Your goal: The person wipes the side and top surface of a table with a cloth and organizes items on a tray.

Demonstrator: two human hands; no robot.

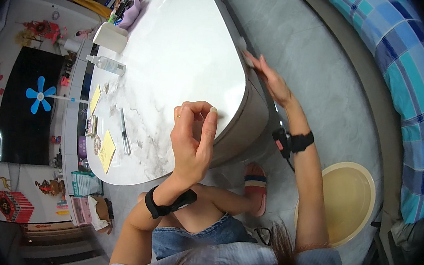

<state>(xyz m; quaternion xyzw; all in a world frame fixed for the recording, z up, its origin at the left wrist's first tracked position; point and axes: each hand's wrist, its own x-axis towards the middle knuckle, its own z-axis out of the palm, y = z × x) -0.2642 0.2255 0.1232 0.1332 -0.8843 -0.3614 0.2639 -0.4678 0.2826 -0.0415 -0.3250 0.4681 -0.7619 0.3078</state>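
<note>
My left hand (194, 142) is over the near corner of a white marble-patterned table (174, 44). Its fingers curl loosely in toward the thumb, and no object shows in it. My right hand (272, 81) reaches along the table's side, fingers stretched out against the edge. Under those fingers a small whitish thing (248, 62) shows, too blurred to name; whether it is gripped or only pressed is unclear. Each wrist wears a black strap. On the tabletop lie a pen (124, 131) and yellow notepaper (107, 151), with a clear spray bottle (107, 65) standing beyond.
A white box-like container (111, 37) and a purple organizer (131, 11) line the table's far side. A blue toy fan (40, 96) rises before a television (24, 133). On the floor to my right sits a cream basin (347, 203), near a bed with checked bedding (406, 67).
</note>
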